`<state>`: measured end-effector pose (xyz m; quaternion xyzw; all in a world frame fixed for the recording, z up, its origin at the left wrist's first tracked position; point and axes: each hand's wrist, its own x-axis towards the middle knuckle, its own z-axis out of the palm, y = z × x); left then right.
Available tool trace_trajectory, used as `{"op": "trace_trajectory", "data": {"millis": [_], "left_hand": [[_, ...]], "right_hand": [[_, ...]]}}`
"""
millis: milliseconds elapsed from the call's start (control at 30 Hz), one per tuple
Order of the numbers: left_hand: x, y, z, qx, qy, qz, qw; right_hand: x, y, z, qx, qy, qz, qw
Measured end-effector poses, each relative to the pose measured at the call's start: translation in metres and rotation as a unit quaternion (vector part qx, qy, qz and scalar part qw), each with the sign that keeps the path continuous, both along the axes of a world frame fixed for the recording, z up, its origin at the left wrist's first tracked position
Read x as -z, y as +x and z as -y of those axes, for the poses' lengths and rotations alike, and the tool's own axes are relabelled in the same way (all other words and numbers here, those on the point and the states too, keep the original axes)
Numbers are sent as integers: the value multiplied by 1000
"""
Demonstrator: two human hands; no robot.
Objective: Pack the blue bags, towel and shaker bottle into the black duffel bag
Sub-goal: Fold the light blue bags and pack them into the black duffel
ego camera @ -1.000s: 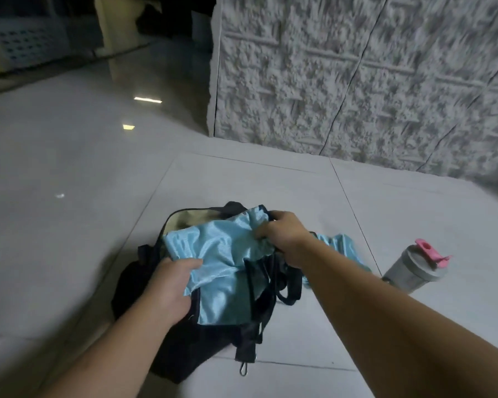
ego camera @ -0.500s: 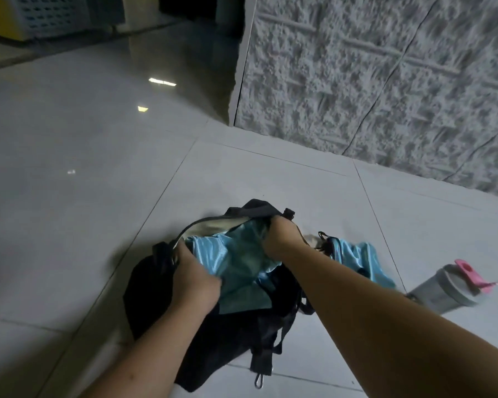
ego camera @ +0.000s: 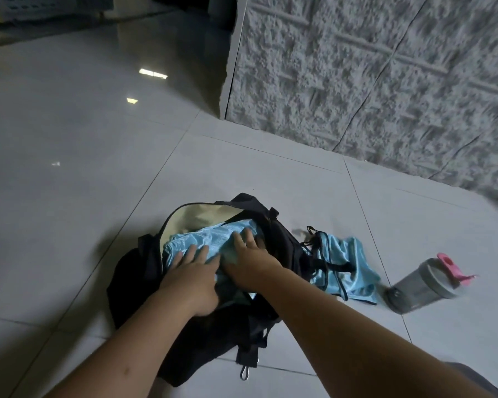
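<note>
While the black duffel bag [ego camera: 144, 285] lay open on the tiled floor [ego camera: 69, 196], we pressed both hands flat on a blue bag [ego camera: 202, 239] inside its mouth: our left hand [ego camera: 191, 278] with fingers straight and slightly spread, our right hand [ego camera: 249, 261] likewise, just beside it. Right of the duffel, touching its side, a second blue bag [ego camera: 348, 271] lay crumpled, and farther right, apart from it, the shaker bottle [ego camera: 423, 285] lay tilted. A textured wall [ego camera: 371, 81] bounded the far right; bare floor stretched left and far.
</note>
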<state>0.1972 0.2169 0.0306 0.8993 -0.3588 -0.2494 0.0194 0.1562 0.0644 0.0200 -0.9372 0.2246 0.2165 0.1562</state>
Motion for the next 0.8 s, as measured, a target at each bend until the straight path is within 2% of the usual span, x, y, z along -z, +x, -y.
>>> {"op": "trace_trajectory", "data": {"millis": [167, 333, 500, 600, 700, 733, 800], "left_hand": [[20, 0, 4, -38, -21, 43, 998], [37, -7, 11, -53, -13, 70, 996], [30, -11, 10, -33, 12, 83, 996], [22, -18, 10, -29, 0, 105, 994], [5, -22, 11, -19, -42, 116, 992], [-1, -23, 13, -28, -84, 112, 990], [-14, -29, 24, -81, -202, 51, 975]], "right_hand": [[-9, -14, 6, 30, 12, -23, 999], [-14, -38, 14, -8, -22, -84, 996], [-17, -49, 2, 12, -46, -58, 997], [-29, -58, -5, 37, -20, 26, 999], [-48, -79, 2, 58, 10, 218, 974], [-54, -88, 8, 77, 12, 272, 959], [-59, -110, 26, 140, 23, 338, 930]]}}
